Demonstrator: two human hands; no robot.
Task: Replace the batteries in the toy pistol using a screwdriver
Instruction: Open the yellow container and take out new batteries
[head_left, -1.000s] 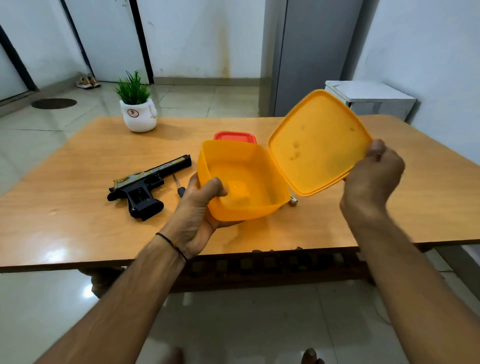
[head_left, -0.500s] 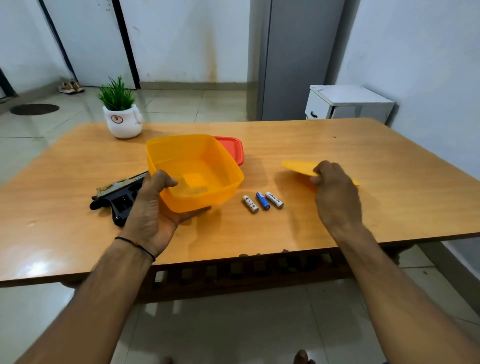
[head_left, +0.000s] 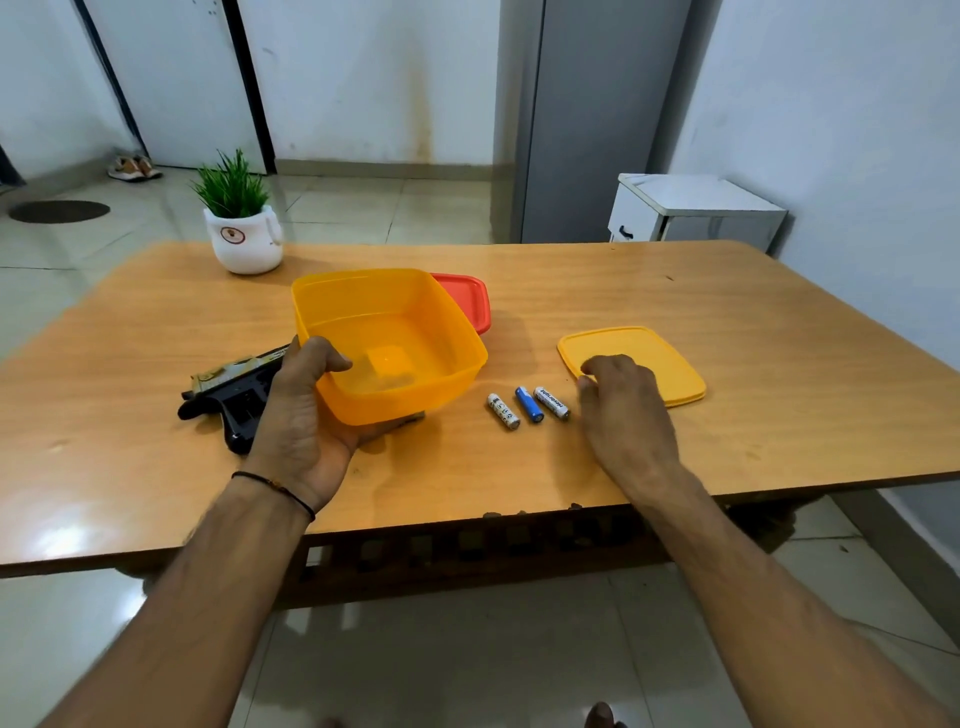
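Note:
My left hand (head_left: 298, 426) grips the near left corner of an empty orange box (head_left: 387, 343), tilted and lifted slightly off the wooden table (head_left: 753, 374). The black and gold toy pistol (head_left: 234, 389) lies left of the box, partly hidden behind my left hand. Three batteries (head_left: 529, 404), two silver and one blue, lie side by side to the right of the box. My right hand (head_left: 626, 410) hovers with loosely bent fingers over the near left edge of the orange lid (head_left: 654, 358), which lies flat on the table. No screwdriver is visible.
A red lid or box (head_left: 470, 299) sits behind the orange box. A white pot with a green plant (head_left: 244, 236) stands at the table's far left. A white cabinet (head_left: 691, 215) and a grey fridge (head_left: 587, 119) stand beyond the table.
My right hand has laid the orange lid flat on the table and let go of it. My left hand lowered the box leftwards, uncovering the batteries.

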